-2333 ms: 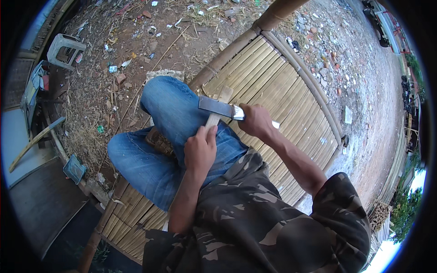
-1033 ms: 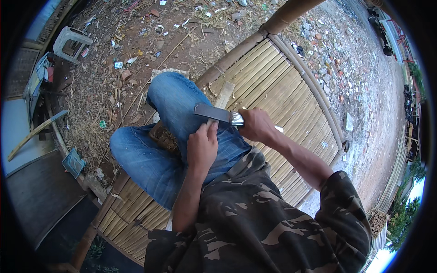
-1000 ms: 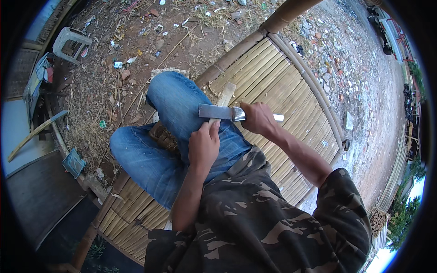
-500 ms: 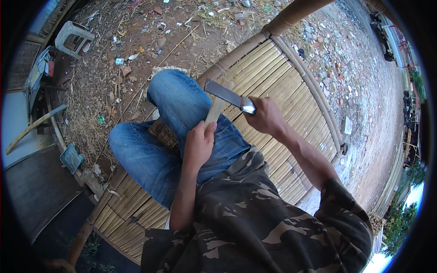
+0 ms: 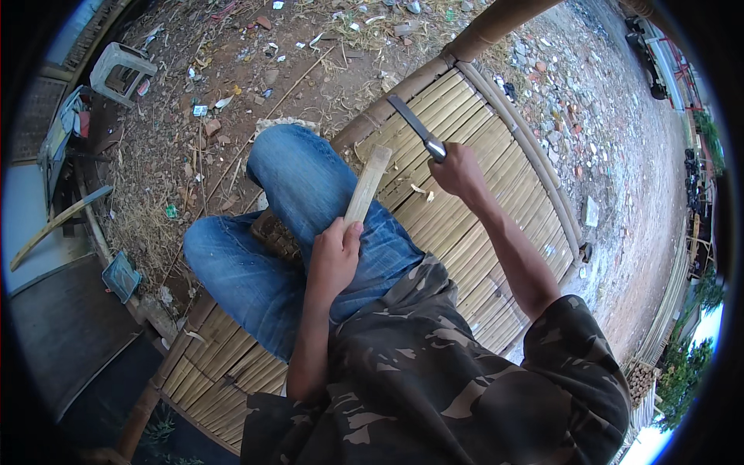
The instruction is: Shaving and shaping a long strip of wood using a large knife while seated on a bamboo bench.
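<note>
My left hand (image 5: 335, 260) is closed round the lower end of a flat, pale strip of wood or bamboo (image 5: 367, 186). The strip slants up and away over my jeans-clad thigh. To the right of it, my right hand (image 5: 456, 170) grips a machete-like knife (image 5: 415, 124) by its handle, which is mostly hidden in the fist. A shiny metal collar shows at the base of the dark blade. The blade points up and to the left, apart from the strip. Small pale shavings (image 5: 422, 192) lie on the slats below the knife.
I sit on a bamboo-slat platform (image 5: 488, 209) with a thick bamboo pole (image 5: 403, 99) along its far edge. Beyond lies dirt ground scattered with litter and rubble. A plastic stool (image 5: 122, 74) stands far left, a blue-green basket (image 5: 122, 275) nearer. A vehicle (image 5: 668, 66) is far right.
My right hand has lifted the knife up and to the right, away from the strip it was against. My left hand keeps hold of the strip and has shifted slightly.
</note>
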The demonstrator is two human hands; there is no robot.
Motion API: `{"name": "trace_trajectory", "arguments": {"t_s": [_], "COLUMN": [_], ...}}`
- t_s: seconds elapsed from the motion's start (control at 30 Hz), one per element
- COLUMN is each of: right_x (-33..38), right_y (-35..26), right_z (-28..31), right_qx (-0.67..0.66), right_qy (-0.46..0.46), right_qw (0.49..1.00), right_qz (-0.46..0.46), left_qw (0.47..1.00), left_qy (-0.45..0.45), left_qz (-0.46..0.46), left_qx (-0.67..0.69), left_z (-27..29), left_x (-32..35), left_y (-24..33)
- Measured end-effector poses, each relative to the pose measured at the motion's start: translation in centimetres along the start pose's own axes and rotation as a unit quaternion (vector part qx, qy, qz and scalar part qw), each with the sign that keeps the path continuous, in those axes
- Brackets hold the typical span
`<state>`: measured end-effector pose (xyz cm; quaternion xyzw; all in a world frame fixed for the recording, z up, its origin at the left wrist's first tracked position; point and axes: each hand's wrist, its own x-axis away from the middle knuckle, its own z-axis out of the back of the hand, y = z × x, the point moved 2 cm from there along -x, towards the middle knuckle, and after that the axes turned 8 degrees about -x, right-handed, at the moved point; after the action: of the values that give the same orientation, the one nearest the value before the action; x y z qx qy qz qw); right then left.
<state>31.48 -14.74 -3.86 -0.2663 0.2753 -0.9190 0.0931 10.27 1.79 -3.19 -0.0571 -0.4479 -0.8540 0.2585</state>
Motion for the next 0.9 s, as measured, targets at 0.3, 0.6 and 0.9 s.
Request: {"name": "trace_trajectory", "arguments": {"t_s": [0.3,0.6,0.9], "right_x": [6.2,8.2,6.4], "right_y": [-1.4,-3.0,-2.8], "right_z": [0.8,-2.2,-3.5], "right_qx": [-0.375,-0.145,-0.143], "right_qy": [-0.131,-0.147,-0.132], "right_qw": [0.917,0.971,0.981], "right_qz": [-0.035,0.122,0.022], "left_qw": [0.931,0.99,0.992], "left_qy": [-0.111,0.084,0.077], "left_qz": [0.156,-0.009,0.099], "left_qx": [0.311,0.109,0.01], "left_z": [0.7,2.2,3.0], "left_x": [0.5,2.1,9.8], "left_y": [0.7,1.2,-2.5]}}
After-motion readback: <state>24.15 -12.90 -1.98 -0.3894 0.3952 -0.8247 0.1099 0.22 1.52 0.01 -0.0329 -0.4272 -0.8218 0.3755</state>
